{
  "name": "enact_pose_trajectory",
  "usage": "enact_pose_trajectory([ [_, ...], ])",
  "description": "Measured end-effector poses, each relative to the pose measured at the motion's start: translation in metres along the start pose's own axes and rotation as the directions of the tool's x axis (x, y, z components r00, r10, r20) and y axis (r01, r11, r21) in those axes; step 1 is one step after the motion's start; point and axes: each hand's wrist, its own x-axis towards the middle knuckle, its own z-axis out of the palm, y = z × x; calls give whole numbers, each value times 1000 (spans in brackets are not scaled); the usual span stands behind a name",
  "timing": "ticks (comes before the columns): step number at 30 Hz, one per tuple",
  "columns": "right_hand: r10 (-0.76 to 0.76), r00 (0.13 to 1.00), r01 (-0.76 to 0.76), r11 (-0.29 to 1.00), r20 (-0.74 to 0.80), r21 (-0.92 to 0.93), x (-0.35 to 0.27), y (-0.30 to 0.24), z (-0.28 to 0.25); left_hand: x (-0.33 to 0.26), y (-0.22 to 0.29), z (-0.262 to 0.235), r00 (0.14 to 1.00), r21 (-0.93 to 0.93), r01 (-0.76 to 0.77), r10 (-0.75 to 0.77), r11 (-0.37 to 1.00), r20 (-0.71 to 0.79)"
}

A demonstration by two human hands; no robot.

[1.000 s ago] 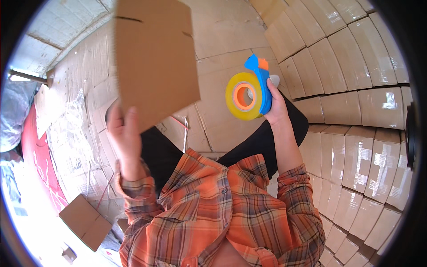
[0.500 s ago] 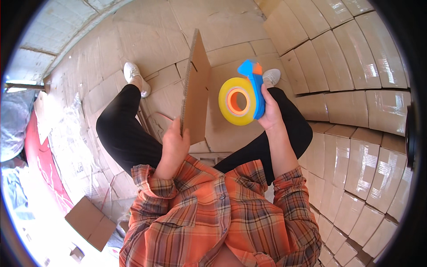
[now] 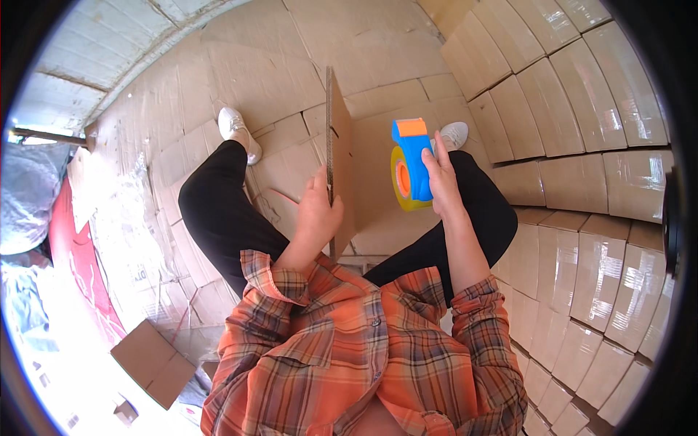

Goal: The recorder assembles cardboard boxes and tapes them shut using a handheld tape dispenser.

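Note:
A flattened cardboard box stands on edge in front of me, between my legs. At its near left edge my left hand grips it, with the fingers along the left face. To its right, my right hand is closed round a blue and orange tape dispenser. A wide roll of yellow tape with an orange core is mounted on it. The dispenser is apart from the cardboard, its orange end pointing away from me.
Stacked cardboard boxes form a wall on the right, close to my right leg. Flat cardboard sheets cover the floor. A small box lies at the lower left, near a red sheet and a plastic-wrapped bundle.
My right hand has turned the tape dispenser, so the roll now shows nearly edge-on. My left hand has slid forward along the cardboard, which has shifted slightly right and stands straighter.

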Motion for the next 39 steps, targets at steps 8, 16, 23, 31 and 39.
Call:
enact_pose_trajectory([
  [8, -73, 985, 99, 982, 158, -163, 14, 18, 5, -19, -6, 21, 993, -47, -112, 111, 993, -25],
  [16, -150, 951, 251, 887, 272, -387, 15, 46, 12, 32, -6, 24, 983, -199, -180, 170, 963, -66],
  [23, -26, 965, 184, 777, 261, -602, -6, 21, 28, 37, -13, 47, 937, -275, -348, 325, 896, -127],
  [31, 56, 956, 196, 607, 287, -770, -28, 5, 27, 36, -3, 59, 970, -415, -234, 239, 880, -41],
  [39, 23, 975, 123, 774, 222, -621, -29, 20, 21, 42, -5, 44, 989, -460, -123, 149, 879, 21],
])
